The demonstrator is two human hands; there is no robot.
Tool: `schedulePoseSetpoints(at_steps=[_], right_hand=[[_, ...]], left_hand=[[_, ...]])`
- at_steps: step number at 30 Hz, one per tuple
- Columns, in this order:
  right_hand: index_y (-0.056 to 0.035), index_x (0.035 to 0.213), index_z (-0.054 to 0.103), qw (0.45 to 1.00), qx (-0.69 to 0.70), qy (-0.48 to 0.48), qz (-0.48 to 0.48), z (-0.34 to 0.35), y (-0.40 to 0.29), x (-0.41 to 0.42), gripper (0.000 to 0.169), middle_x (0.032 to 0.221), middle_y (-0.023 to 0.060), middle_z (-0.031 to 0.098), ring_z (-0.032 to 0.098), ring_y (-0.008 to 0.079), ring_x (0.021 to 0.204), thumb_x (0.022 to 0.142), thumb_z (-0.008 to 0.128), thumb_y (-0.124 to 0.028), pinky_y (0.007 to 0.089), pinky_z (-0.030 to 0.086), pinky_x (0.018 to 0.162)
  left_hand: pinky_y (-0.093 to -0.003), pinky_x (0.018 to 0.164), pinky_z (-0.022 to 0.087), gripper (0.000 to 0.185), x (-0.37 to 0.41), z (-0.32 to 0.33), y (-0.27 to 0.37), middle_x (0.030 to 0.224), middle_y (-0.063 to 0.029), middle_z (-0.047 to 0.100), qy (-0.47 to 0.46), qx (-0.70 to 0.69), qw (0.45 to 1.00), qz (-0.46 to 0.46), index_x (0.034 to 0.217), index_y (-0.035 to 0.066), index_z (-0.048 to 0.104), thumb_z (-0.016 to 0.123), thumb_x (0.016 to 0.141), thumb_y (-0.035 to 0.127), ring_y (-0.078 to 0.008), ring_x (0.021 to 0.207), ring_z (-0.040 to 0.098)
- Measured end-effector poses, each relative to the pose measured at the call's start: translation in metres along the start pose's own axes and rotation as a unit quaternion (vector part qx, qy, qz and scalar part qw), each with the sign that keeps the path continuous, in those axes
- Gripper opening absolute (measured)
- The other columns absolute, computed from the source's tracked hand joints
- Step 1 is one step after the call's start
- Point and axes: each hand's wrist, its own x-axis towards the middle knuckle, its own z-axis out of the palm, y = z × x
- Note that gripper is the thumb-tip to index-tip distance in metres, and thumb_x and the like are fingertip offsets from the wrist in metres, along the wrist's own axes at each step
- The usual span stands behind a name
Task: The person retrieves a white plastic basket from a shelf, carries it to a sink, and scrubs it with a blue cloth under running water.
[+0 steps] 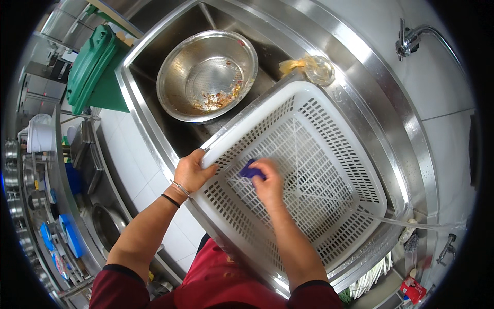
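Note:
A large white plastic basket [335,127] with slotted sides lies in the right sink basin. At its left corner my left hand [193,172] grips the rim. My right hand [267,179], slightly blurred, holds a dark purple cloth [251,169] inside the basket, over its slotted floor. A thin stream of water [409,223] runs from the right into the basket. In the other basin sits a round stainless steel bowl [208,77] with reddish and yellow food scraps [220,99] in it.
A sink strainer with a yellow mass [299,65] rests on the divider. Faucets [407,42] are on the right wall. A green lidded bin [92,73] stands beyond the sink. Left are steel shelves with pans [106,224]; long white-stemmed vegetables [372,274] lie lower right.

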Motion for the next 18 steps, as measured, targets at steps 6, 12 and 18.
schedulePoseSetpoints(at_steps=[6,12,18], right_hand=[[-0.0044,0.109,0.064,0.968,0.029,0.212,-0.127,-0.027,-0.052,0.109,0.032,0.117,0.0121,0.055,0.055,0.0278,0.112,0.079,0.061,0.005,0.0364,0.042,0.101],[-0.0058,0.101,0.067,0.975,0.047,0.178,-0.124,0.043,-0.046,0.075,0.031,0.117,0.0128,0.045,0.048,0.0291,0.112,0.075,0.052,0.001,0.0412,0.037,0.105],[-0.0104,0.093,0.071,0.991,0.076,-0.032,-0.102,0.064,-0.060,-0.012,0.033,0.112,0.0086,0.054,0.054,0.0309,0.110,0.066,0.061,0.007,0.0415,0.043,0.101]], left_hand=[[-0.0406,0.060,0.046,0.048,0.000,-0.001,-0.002,0.065,-0.0183,0.057,0.016,-0.020,0.999,0.047,0.082,0.000,0.058,0.049,0.101,0.044,-0.0325,0.060,0.057],[-0.0428,0.062,0.046,0.048,-0.001,-0.003,-0.001,0.068,-0.0230,0.057,0.020,-0.005,0.999,0.040,0.085,0.000,0.058,0.043,0.103,0.043,-0.0415,0.066,0.055],[-0.0364,0.066,0.044,0.053,0.001,-0.002,-0.012,0.068,-0.0165,0.053,0.018,-0.088,0.996,0.021,0.091,-0.001,0.059,0.039,0.103,0.046,-0.0258,0.065,0.050]])
